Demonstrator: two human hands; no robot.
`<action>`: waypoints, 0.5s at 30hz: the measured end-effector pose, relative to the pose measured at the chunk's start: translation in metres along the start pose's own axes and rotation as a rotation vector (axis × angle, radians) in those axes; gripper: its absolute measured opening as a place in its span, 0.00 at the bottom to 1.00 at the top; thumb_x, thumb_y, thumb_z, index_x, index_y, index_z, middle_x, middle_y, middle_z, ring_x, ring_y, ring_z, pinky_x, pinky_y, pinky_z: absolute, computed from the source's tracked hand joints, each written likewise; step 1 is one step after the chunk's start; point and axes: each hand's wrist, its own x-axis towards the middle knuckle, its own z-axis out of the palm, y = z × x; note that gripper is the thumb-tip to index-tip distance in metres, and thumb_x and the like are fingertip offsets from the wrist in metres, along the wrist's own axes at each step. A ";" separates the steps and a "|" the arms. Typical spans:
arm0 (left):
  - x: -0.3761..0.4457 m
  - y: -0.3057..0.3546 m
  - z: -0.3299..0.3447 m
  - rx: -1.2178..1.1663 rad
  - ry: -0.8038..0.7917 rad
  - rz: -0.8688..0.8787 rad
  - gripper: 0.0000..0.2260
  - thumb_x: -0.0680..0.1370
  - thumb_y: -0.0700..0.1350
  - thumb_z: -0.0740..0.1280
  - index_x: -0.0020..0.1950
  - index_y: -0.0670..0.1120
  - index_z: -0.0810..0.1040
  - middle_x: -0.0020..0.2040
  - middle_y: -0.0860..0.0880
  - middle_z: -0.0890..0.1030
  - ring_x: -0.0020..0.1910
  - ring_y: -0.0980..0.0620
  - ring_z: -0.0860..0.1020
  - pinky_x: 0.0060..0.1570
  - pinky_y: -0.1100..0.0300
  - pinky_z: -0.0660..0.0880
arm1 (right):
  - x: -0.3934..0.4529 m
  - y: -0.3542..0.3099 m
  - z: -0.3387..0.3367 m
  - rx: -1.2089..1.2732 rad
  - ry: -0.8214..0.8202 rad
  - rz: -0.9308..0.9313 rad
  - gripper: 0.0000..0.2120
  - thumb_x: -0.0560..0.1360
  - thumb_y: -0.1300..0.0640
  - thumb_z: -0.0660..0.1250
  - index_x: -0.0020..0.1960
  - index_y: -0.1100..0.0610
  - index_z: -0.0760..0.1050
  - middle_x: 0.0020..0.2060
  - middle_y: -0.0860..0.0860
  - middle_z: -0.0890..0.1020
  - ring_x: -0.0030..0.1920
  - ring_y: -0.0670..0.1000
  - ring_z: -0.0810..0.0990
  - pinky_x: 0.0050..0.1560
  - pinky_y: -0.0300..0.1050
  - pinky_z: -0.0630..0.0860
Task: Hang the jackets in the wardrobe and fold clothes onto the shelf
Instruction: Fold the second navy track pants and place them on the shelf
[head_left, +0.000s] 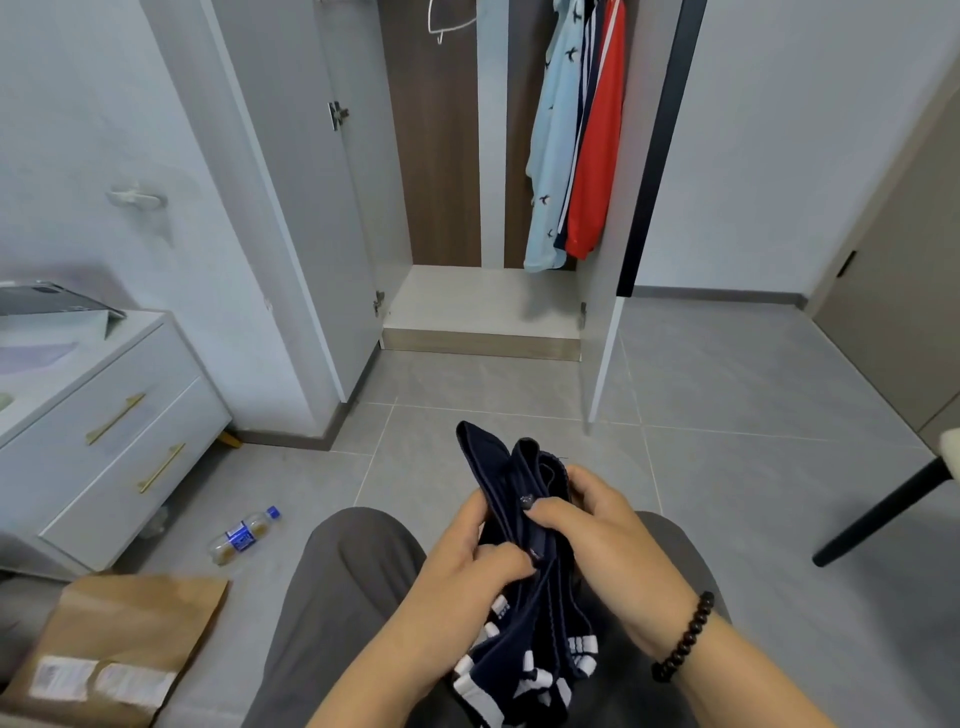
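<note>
Navy jacket (524, 561): bunched over lap, white stripes at bottom, w/ both hands on it.
Left hand (462, 566): fingers pinch fabric.
Right hand (597, 530): grips upper part.
Wardrobe (483, 291): open ahead; blue shirt (550, 156), red jacket (597, 156) hung inside.

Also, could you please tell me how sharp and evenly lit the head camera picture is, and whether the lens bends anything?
Head view: soft, even light with faint shadows; wide-angle lens bows the wardrobe door and wall edges; the navy garment, gripped by the left hand and right hand, is fairly sharp; the bottle on the floor and the dresser at the left are slightly blurred.
</note>
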 end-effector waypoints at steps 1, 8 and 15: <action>0.004 -0.002 -0.001 -0.020 0.014 -0.034 0.20 0.76 0.35 0.62 0.67 0.49 0.75 0.42 0.53 0.83 0.43 0.54 0.81 0.46 0.60 0.78 | 0.001 0.002 0.000 -0.011 0.014 0.002 0.07 0.74 0.56 0.66 0.51 0.52 0.78 0.46 0.53 0.83 0.47 0.53 0.83 0.53 0.55 0.80; -0.008 -0.003 0.000 0.092 -0.042 0.041 0.27 0.77 0.33 0.55 0.59 0.62 0.79 0.48 0.52 0.84 0.44 0.55 0.81 0.44 0.65 0.76 | 0.004 0.010 -0.001 -0.082 0.077 0.014 0.07 0.75 0.60 0.62 0.48 0.55 0.79 0.44 0.58 0.82 0.43 0.57 0.81 0.50 0.56 0.78; -0.008 -0.002 -0.004 -0.017 -0.159 0.057 0.31 0.70 0.36 0.56 0.68 0.62 0.74 0.52 0.48 0.84 0.35 0.62 0.76 0.37 0.70 0.74 | 0.015 0.010 -0.008 -0.048 0.159 0.035 0.12 0.76 0.60 0.61 0.53 0.68 0.72 0.48 0.68 0.78 0.41 0.59 0.78 0.52 0.63 0.76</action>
